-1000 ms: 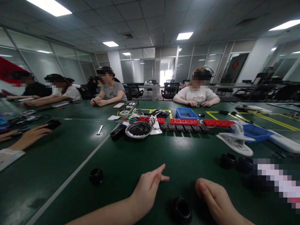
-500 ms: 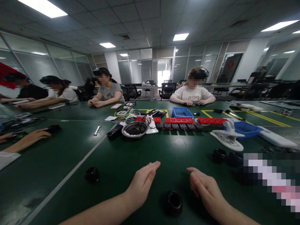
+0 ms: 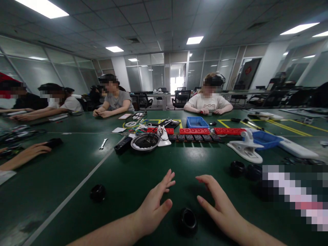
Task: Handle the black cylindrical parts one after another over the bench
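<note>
The green surface (image 3: pixel 143 177) looks smooth, throwing back the ceiling light in a soft sheen. The nearest black ring (image 3: pixel 189 231) shines like glossy plastic. Over there, the wrench (image 3: pixel 103 144) gleams as bare metal; the white clamp (image 3: pixel 243 151) looks like smooth plastic.

On the table (image 3: pixel 123 177), four black rings (image 3: pixel 97 193) can be counted: two lie side by side, one is set nearest the near edge, and one is set farther left. Toward the far edge, three red socket strips (image 3: pixel 194 131), one black socket strip (image 3: pixel 197 138), two blue bins (image 3: pixel 197 126), one wrench (image 3: pixel 103 145), one round metal dish (image 3: pixel 143 150) and one white clamp (image 3: pixel 246 151) are counted.
</note>
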Available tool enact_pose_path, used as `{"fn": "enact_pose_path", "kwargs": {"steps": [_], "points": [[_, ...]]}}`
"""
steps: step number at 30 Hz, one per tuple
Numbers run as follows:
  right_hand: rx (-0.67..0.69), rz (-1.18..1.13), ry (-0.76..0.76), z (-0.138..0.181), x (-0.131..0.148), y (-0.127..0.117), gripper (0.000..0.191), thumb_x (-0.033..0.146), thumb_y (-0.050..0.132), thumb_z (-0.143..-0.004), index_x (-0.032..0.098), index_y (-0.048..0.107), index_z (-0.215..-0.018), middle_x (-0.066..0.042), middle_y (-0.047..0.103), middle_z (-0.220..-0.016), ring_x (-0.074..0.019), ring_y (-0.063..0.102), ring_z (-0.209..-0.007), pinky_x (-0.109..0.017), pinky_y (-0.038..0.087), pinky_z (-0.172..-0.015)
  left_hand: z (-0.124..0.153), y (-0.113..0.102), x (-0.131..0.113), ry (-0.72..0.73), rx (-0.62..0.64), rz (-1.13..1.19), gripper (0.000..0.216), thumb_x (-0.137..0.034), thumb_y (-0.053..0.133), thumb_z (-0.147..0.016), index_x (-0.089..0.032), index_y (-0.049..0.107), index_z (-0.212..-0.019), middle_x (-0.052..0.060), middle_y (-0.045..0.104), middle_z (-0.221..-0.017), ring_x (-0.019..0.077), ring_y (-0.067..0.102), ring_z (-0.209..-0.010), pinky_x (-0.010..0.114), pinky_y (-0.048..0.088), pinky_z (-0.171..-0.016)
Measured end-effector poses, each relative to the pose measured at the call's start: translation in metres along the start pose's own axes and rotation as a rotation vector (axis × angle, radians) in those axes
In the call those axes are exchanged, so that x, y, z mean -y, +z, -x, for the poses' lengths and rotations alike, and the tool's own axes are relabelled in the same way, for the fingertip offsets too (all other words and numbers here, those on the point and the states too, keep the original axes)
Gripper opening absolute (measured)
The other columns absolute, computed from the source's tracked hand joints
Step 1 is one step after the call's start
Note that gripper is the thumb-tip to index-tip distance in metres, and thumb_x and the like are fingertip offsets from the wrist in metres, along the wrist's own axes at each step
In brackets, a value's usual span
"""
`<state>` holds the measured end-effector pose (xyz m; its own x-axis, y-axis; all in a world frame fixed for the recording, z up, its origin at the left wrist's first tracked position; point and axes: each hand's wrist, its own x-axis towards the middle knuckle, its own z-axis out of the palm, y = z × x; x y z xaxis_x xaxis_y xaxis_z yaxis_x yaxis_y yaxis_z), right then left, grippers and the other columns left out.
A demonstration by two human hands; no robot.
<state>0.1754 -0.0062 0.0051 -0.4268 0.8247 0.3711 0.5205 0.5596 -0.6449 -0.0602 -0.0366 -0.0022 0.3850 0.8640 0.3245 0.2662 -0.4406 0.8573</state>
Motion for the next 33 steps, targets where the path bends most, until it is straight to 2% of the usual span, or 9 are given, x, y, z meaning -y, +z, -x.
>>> {"fn": "enact_pose_path", "kwargs": {"steps": [3, 6, 8, 11, 15, 21, 27, 30, 33], "points": [[0.158, -0.078, -0.026, -0.003, 0.004, -0.007, 0.032, 0.022, 0.048, -0.075, 0.021, 0.050, -0.107, -0.009, 0.053, -0.110, -0.0265, 0.047, -0.106, -0.045, 0.038, -0.091, 0.001, -0.001, -0.004, 0.037, 0.048, -0.108, 0.070, -0.064, 0.040, -0.082, -0.028, 0.019, -0.139, 0.010, 0.030, -0.140, 0.0296, 0.038, -0.120, 0.043, 0.036, -0.095], [0.376, -0.163, -0.014, -0.005, 0.014, -0.016, 0.045, 0.012, 0.049, -0.065, 0.019, 0.051, -0.109, -0.007, 0.056, -0.104, -0.0242, 0.049, -0.101, -0.041, 0.039, -0.090, 0.000, -0.001, -0.012, 0.075, 0.105, -0.222, 0.075, -0.066, 0.053, -0.073, -0.026, 0.034, -0.133, 0.011, 0.043, -0.128, 0.0304, 0.043, -0.112, 0.042, 0.036, -0.094], [0.494, -0.141, 0.019, -0.005, 0.022, -0.021, 0.055, 0.012, 0.056, -0.062, 0.018, 0.048, -0.117, -0.008, 0.055, -0.108, -0.0253, 0.049, -0.103, -0.042, 0.037, -0.091, -0.001, 0.000, -0.017, 0.103, 0.137, -0.243, 0.074, -0.064, 0.060, -0.069, -0.026, 0.041, -0.129, 0.010, 0.051, -0.116, 0.0286, 0.047, -0.104, 0.040, 0.040, -0.089], [0.576, -0.056, 0.027, -0.006, 0.030, -0.021, 0.061, 0.019, 0.070, -0.059, 0.021, 0.051, -0.117, -0.008, 0.055, -0.109, -0.0274, 0.048, -0.103, -0.044, 0.036, -0.090, -0.003, 0.006, -0.019, 0.109, 0.169, -0.224, 0.071, -0.059, 0.067, -0.065, -0.027, 0.046, -0.125, 0.008, 0.055, -0.108, 0.0257, 0.051, -0.095, 0.037, 0.043, -0.083], [0.600, 0.037, -0.019, -0.010, 0.033, -0.016, 0.056, 0.017, 0.077, -0.054, 0.023, 0.059, -0.107, -0.005, 0.056, -0.102, -0.0251, 0.050, -0.096, -0.040, 0.038, -0.085, -0.002, 0.013, -0.018, 0.052, 0.166, -0.205, 0.070, -0.048, 0.076, -0.061, -0.024, 0.050, -0.121, 0.007, 0.057, -0.106, 0.0247, 0.051, -0.094, 0.034, 0.042, -0.082], [0.561, 0.102, -0.087, -0.009, 0.026, -0.004, 0.039, 0.023, 0.081, -0.053, 0.019, 0.062, -0.087, 0.000, 0.057, -0.089, -0.0196, 0.051, -0.084, -0.032, 0.038, -0.074, -0.003, 0.018, -0.027, -0.055, 0.180, -0.239, 0.050, -0.032, 0.080, -0.060, -0.019, 0.060, -0.104, 0.005, 0.059, -0.094, 0.0222, 0.053, -0.085, 0.031, 0.042, -0.074], [0.337, 0.315, 0.004, 0.000, 0.028, 0.020, 0.036, 0.041, 0.076, -0.055, 0.017, 0.056, -0.072, -0.001, 0.056, -0.073, -0.0199, 0.050, -0.071, -0.033, 0.035, -0.066, -0.002, 0.026, -0.025, -0.218, 0.032, -0.310, 0.044, -0.026, 0.082, -0.054, -0.018, 0.060, -0.091, 0.002, 0.055, -0.085, 0.0213, 0.052, -0.079, 0.030, 0.041, -0.069], [0.288, 0.414, 0.038, 0.003, 0.033, 0.023, 0.040, 0.048, 0.074, -0.055, 0.017, 0.056, -0.072, -0.003, 0.057, -0.074, -0.0229, 0.050, -0.073, -0.038, 0.034, -0.071, -0.002, 0.026, -0.024, -0.235, -0.011, -0.317, 0.042, -0.021, 0.080, -0.053, -0.019, 0.058, -0.089, 0.002, 0.055, -0.087, 0.0221, 0.051, -0.082, 0.031, 0.042, -0.073], [0.319, 0.352, 0.059, 0.002, 0.034, 0.017, 0.054, 0.054, 0.076, -0.047, 0.016, 0.057, -0.081, -0.004, 0.057, -0.083, -0.0245, 0.050, -0.078, -0.039, 0.036, -0.073, -0.003, 0.022, -0.024, -0.198, -0.030, -0.271, 0.058, -0.023, 0.082, -0.051, -0.019, 0.055, -0.101, 0.005, 0.053, -0.102, 0.0252, 0.048, -0.094, 0.035, 0.040, -0.082]]}}
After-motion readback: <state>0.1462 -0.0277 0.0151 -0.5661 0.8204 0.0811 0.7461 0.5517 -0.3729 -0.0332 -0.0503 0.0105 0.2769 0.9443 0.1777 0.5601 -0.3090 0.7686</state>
